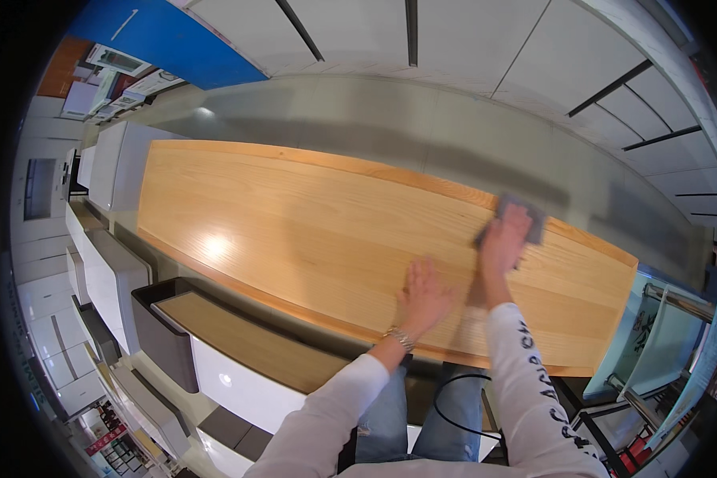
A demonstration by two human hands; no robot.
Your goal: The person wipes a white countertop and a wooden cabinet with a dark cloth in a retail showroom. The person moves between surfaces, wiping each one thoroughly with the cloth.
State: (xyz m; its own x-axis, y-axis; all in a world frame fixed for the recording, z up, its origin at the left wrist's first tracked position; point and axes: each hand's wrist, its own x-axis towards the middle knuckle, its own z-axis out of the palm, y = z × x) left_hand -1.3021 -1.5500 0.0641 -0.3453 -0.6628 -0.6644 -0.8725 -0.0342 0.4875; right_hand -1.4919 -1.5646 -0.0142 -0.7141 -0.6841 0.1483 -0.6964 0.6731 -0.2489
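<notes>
Under my right hand (505, 239) lies a grey cloth (534, 223), pressed against the far edge of a long light-wood tabletop (319, 231). The cloth reaches over that edge a little, and motion blurs both it and the hand. My left hand (424, 299) is nearer to me on the same tabletop, its fingers spread and slightly blurred, with nothing in it. A metal-band watch (400, 338) circles the left wrist. Part of the cloth is hidden by the right hand.
White cabinets with dark handle slots (454, 40) line the far side beyond the grey floor (334, 103). A low bench with a wooden top (239, 338) stands at the near left. Glass panels on metal rails (661, 342) stand at the right end. A black cable (438, 406) hangs before my legs.
</notes>
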